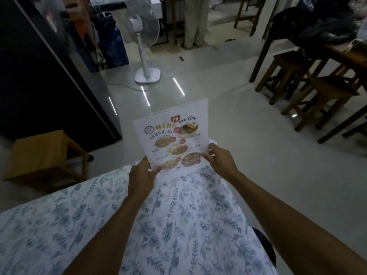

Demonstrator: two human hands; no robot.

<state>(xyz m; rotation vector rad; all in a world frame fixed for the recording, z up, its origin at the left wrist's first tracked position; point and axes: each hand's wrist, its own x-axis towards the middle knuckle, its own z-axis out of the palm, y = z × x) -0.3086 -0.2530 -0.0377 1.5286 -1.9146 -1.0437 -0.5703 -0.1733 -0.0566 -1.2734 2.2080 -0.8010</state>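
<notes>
Pinching menu [172, 139] between fingers [212, 150], bottom corners

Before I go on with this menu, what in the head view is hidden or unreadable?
- White printed menu sheet, head view: the small dish captions and prices are too blurred to read.
- Plain white sheet behind it: only the top strip shows, the menu covers the rest.
- Left hand and right hand: the fingers under the paper are hidden by the menu.
- Standing person in beige trousers: cut off by the top edge.
</notes>
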